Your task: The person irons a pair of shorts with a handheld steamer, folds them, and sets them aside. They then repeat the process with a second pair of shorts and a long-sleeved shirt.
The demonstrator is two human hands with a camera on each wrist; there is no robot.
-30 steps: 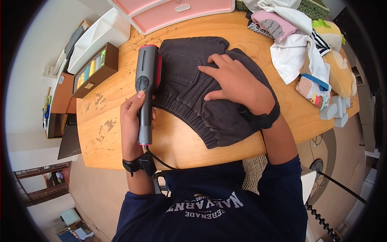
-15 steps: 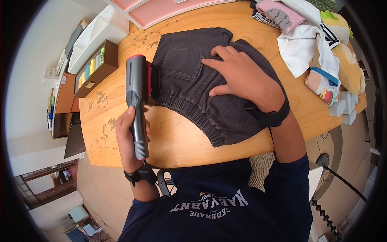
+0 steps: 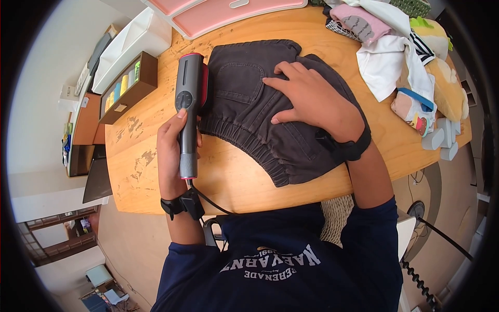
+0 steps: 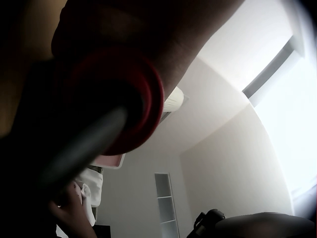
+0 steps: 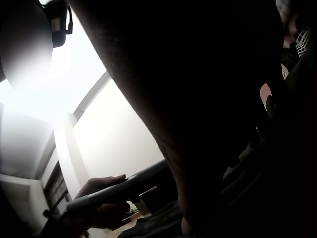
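Dark shorts [image 3: 228, 86] with an elastic waistband and a stitched pocket lie on the wooden table in the head view. My left hand [image 3: 170, 138] grips the handle of a grey and red garment steamer [image 3: 189, 117], thumb on its control area. The steamer's head is at the left edge of the shorts, its red-rimmed face turned toward the cloth. My right hand [image 3: 321, 104] rests on the shorts with fingers spread. In the left wrist view the steamer's red handle end [image 4: 154, 99] and cord fill much of the frame. Darkness hides most of the right wrist view.
A pink and white drawer unit [image 3: 208, 20] stands at the back. Piled clothes, including a white garment [image 3: 379, 67], lie on the right beside grey blocks [image 3: 442, 136]. A brown box [image 3: 148, 73] sits at the left edge. The steamer's cord [image 3: 210, 202] runs toward the table's front edge.
Half a second ago the steamer stood further left, tilted with its head rolled away; now it is back to the right, upright in view. My right hand has stayed on the shorts.
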